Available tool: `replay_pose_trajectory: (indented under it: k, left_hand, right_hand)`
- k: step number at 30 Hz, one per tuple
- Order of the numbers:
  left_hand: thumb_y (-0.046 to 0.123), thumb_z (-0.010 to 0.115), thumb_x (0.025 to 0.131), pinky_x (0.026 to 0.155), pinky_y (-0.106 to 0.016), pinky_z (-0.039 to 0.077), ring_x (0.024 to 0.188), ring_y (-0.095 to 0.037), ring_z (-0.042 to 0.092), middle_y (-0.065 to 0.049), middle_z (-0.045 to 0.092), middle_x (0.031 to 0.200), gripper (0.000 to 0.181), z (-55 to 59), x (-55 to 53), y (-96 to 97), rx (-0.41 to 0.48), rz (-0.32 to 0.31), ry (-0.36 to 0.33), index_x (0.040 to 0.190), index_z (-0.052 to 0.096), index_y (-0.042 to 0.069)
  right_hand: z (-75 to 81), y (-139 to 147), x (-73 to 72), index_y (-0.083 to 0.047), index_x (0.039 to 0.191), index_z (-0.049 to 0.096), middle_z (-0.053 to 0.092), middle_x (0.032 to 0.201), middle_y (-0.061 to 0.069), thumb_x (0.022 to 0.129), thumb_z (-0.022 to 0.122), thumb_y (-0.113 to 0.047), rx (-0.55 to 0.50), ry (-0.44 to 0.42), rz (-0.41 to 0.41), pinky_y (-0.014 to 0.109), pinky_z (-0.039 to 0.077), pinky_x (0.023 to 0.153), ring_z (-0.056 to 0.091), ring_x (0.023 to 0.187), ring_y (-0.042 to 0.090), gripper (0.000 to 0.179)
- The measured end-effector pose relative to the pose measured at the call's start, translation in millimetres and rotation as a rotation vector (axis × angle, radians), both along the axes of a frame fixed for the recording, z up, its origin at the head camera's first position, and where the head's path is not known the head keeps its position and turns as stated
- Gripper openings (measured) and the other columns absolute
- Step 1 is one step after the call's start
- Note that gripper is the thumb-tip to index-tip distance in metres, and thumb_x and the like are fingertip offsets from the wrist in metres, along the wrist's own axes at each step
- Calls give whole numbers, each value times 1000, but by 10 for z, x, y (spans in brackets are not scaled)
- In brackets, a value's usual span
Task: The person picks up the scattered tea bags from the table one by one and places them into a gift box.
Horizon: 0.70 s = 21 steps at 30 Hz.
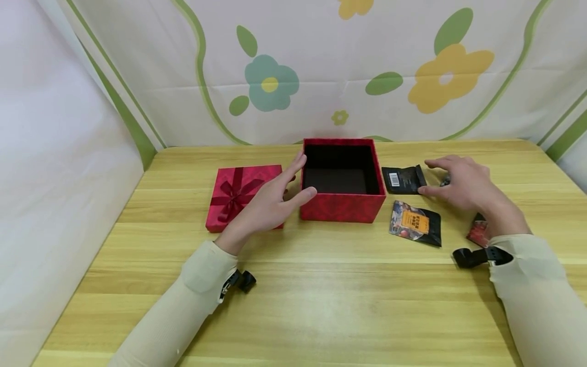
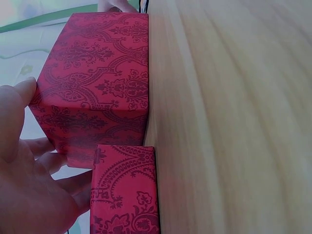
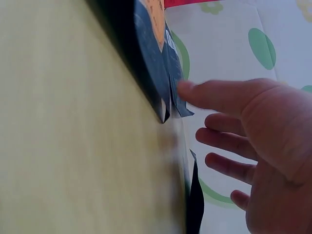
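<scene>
A red patterned gift box (image 1: 342, 209) with a dark interior stands topless at the back of the table. My left hand (image 1: 270, 201) is at its left side, thumb at the near corner and fingers spread along that wall. The box's red lid (image 1: 222, 188), with a ribbon bow, lies partly behind that hand. My right hand (image 1: 468, 183) hovers at a black packet (image 1: 403, 179) with a barcode, thumb tip right at the packet's edge. In the right wrist view its fingers (image 3: 229, 141) are apart. A small dark item (image 1: 445, 180) shows partly beneath the hand.
Nearer me lies a black packet with an orange label (image 1: 415, 224). A red packet (image 1: 478, 230) is partly hidden by the right wrist. A flower-print curtain (image 1: 335, 61) rises behind the wooden table (image 1: 321, 295).
</scene>
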<state>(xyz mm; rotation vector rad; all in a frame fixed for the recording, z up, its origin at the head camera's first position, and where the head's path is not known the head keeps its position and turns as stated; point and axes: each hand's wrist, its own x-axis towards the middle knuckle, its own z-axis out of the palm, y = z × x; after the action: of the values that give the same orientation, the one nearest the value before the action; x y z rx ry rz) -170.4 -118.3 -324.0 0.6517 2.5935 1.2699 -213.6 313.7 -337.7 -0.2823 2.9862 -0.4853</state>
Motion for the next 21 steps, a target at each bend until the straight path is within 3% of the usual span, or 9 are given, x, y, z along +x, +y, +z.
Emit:
replay_pose_trajectory:
  k: [10, 16, 21]
  left_hand:
    - [54, 59, 105, 129, -50, 35, 163, -24, 30, 25, 7, 177, 81, -10, 20, 6, 7, -3, -1, 170, 13, 41]
    - [53, 59, 105, 129, -52, 35, 163, -25, 31, 26, 7, 176, 82, -10, 18, 14, 5, -3, 3, 172, 14, 36]
    - [54, 59, 105, 129, -50, 35, 163, -24, 29, 25, 6, 177, 82, -8, 25, 15, 5, 3, -7, 172, 14, 36]
  right_hand:
    - [37, -174, 40, 6, 155, 47, 47, 149, 35, 87, 71, -75, -25, -76, -74, 73, 28, 101, 36, 138, 57, 108]
    - [45, -297, 33, 10, 156, 42, 42, 150, 40, 83, 63, -88, 19, -112, -117, 75, 34, 101, 35, 137, 58, 124]
    - [33, -379, 11, 8, 158, 41, 37, 153, 42, 79, 64, -90, 54, -114, -106, 76, 37, 98, 34, 136, 62, 128]
